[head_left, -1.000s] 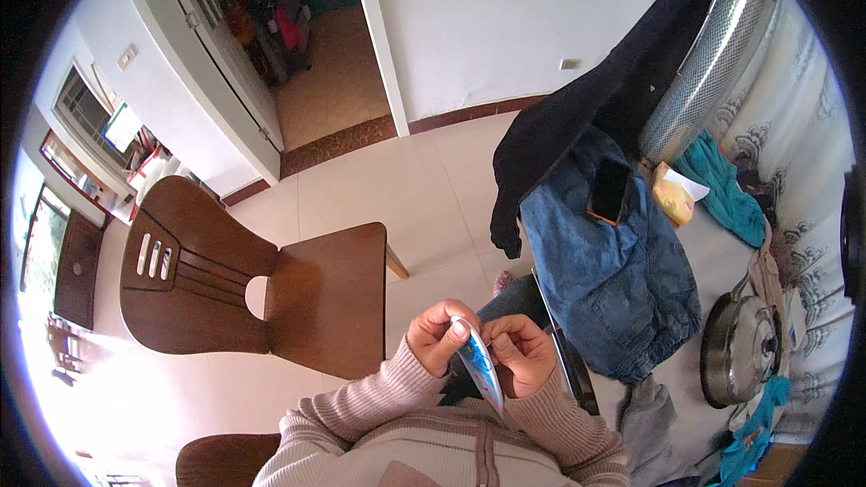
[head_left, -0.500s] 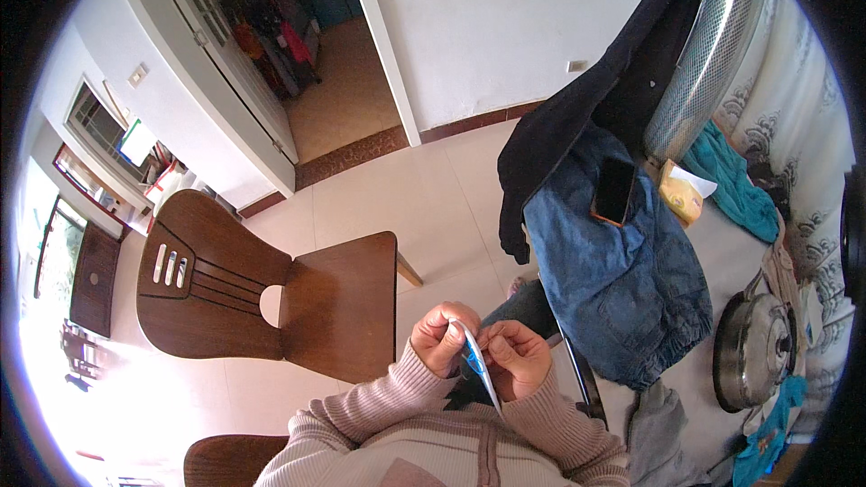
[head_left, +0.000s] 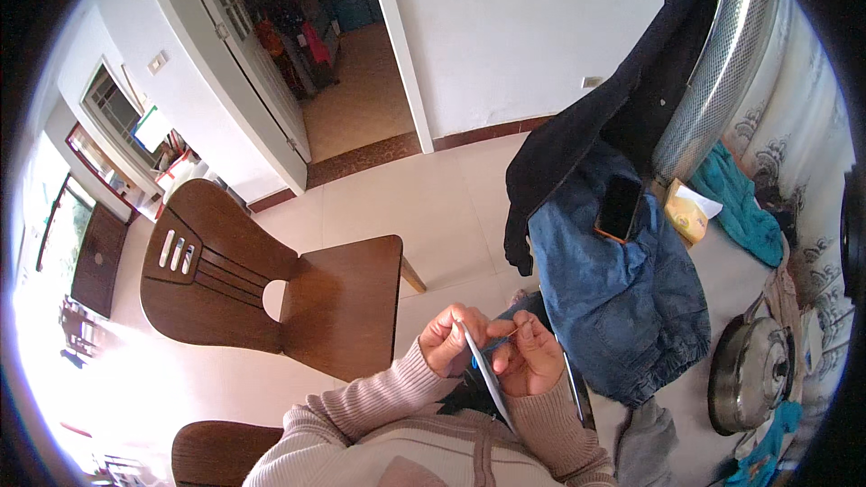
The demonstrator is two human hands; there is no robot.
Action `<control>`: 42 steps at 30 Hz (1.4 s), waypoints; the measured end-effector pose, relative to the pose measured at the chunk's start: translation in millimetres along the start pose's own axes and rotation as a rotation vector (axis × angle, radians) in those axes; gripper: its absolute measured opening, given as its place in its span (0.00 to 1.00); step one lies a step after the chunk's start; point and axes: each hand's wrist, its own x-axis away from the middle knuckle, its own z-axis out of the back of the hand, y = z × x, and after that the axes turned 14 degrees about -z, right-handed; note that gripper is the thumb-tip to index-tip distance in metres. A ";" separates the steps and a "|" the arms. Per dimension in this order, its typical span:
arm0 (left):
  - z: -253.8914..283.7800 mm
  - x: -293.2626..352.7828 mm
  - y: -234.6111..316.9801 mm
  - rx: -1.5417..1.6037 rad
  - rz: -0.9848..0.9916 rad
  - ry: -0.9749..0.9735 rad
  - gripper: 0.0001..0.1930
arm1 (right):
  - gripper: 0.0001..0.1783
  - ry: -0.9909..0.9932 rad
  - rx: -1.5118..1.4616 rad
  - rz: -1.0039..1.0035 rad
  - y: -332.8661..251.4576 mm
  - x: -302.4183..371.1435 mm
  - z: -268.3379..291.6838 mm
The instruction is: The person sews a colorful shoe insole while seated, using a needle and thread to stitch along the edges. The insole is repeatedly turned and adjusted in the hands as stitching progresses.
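My left hand [head_left: 447, 340] pinches the top end of a thin flat white piece with blue on one face [head_left: 485, 370], which I see almost edge-on. I cannot tell whether it is card, packet or fabric. Close on its right, my right hand [head_left: 530, 357] is closed in a fingertip pinch, with a thin reddish strand-like thing [head_left: 514, 334] showing at the tips. Its kind is too small to make out. Both hands are held in front of my body, above my lap.
A brown wooden chair [head_left: 347, 302] stands at left, another chair's edge [head_left: 225, 455] below it. On the right are blue denim clothing [head_left: 622, 298] with a phone [head_left: 619, 209] on top, a black garment [head_left: 577, 153], a tissue pack [head_left: 687, 214], a lidded metal pot [head_left: 750, 370] and a mesh cylinder [head_left: 722, 63].
My right fingers have come away from the white piece and risen slightly, now pinching the thin strand. My left hand still holds the piece. The whole view has shifted a little.
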 end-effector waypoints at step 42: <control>14.2 -0.5 41.7 -1.141 -0.067 -0.166 0.08 | 0.08 0.126 1.080 0.747 -0.6 -11.6 -7.2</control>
